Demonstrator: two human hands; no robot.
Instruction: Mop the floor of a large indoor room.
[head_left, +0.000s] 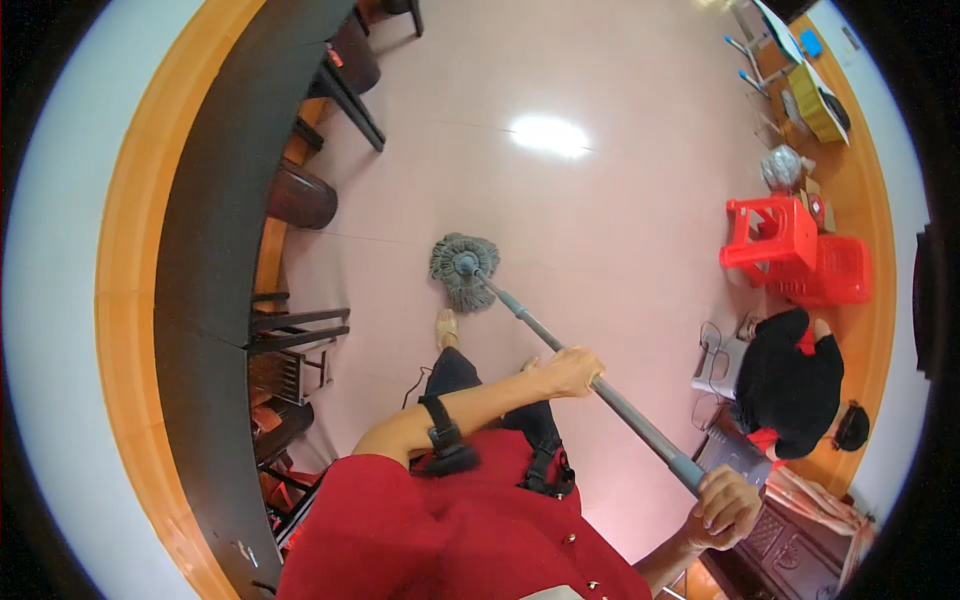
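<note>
A mop with a grey string head (464, 271) and a long metal pole (637, 418) slants across the view. Its strands spread on the pinkish floor just ahead of my sandalled foot (447, 327). My left hand (574, 371) is wrapped around the middle of the pole, the forearm reaching across my body. At the upper end, my right hand (724, 507) grips near the blue-grey grip section (685, 471). Both hands are closed on the same pole.
Along the left runs a dark table (206, 300), with chair legs (300, 330) and a dark round bin (303, 195) jutting onto the floor (600, 225). To the right are a red plastic stool (772, 234), a person in black (791, 386) and a carved wooden piece of furniture (795, 551).
</note>
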